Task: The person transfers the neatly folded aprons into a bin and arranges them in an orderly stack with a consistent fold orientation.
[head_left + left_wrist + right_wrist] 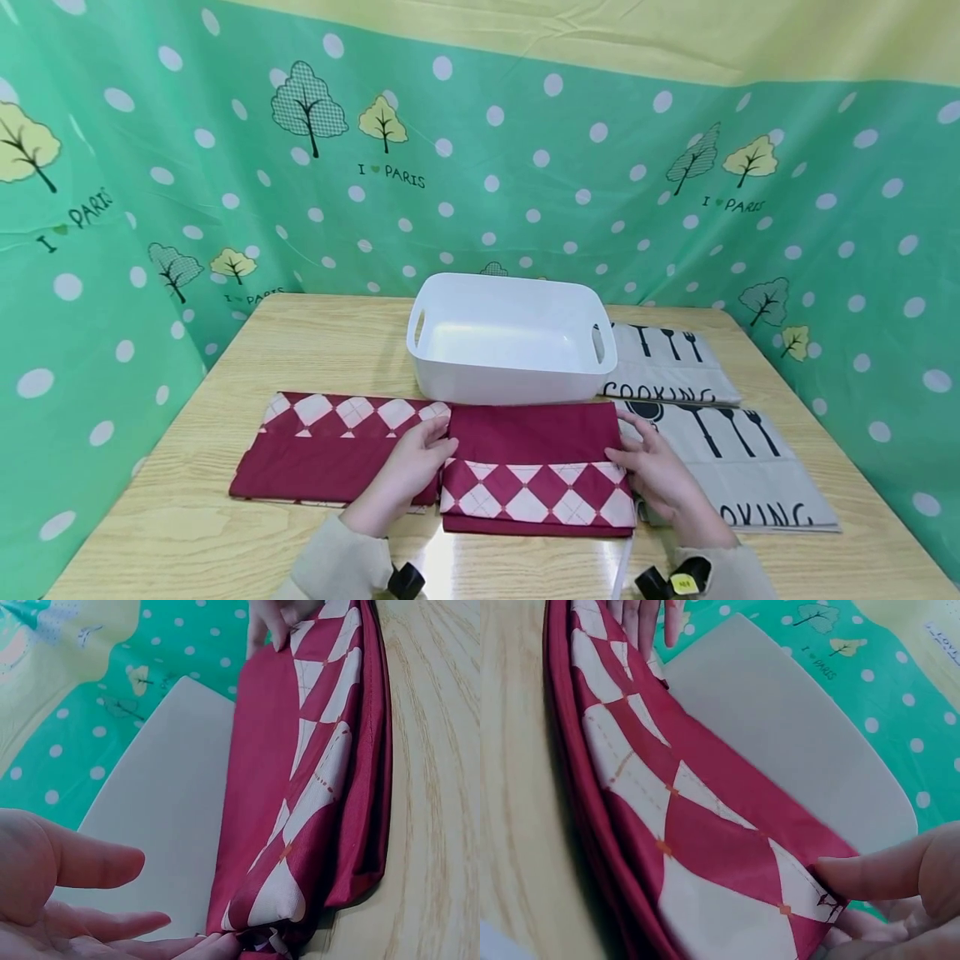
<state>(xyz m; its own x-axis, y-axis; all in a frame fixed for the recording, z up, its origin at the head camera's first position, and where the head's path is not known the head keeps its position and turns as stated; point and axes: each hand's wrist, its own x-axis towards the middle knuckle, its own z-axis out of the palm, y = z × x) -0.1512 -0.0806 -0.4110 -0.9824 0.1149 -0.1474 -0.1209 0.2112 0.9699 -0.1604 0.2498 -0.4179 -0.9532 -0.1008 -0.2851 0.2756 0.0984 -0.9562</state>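
A folded maroon cloth with a white diamond-patterned band lies on the table, directly in front of a white plastic basket. At its left edge is my left hand; the left wrist view shows the thumb raised off the cloth and straight fingers low beside its edge. My right hand pinches the opposite edge, thumb on top and other fingers partly hidden below. Another folded maroon cloth with the same pattern lies to the left, partly behind my left hand.
Two folded grey cloths printed "COOKING" lie on the right, a nearer one and a farther one beside the basket. A narrow white strip runs toward the front edge of the wooden table. A green dotted curtain hangs around.
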